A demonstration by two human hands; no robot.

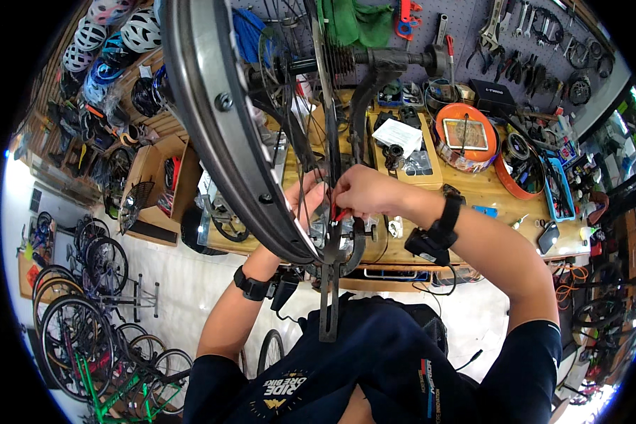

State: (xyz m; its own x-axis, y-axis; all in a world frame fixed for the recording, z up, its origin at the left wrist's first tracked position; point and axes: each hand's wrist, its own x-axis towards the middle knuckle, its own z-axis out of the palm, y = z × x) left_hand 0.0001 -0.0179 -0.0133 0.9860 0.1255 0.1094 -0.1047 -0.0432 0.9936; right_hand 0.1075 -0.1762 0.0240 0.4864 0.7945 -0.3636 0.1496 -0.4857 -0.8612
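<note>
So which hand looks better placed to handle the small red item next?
Probably the right hand: it sits directly at the small red item, while the left hand is partly hidden behind the wheel rim.

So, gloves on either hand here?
No, the left hand and the right hand both show bare skin, with only black straps near the wrists.
</note>
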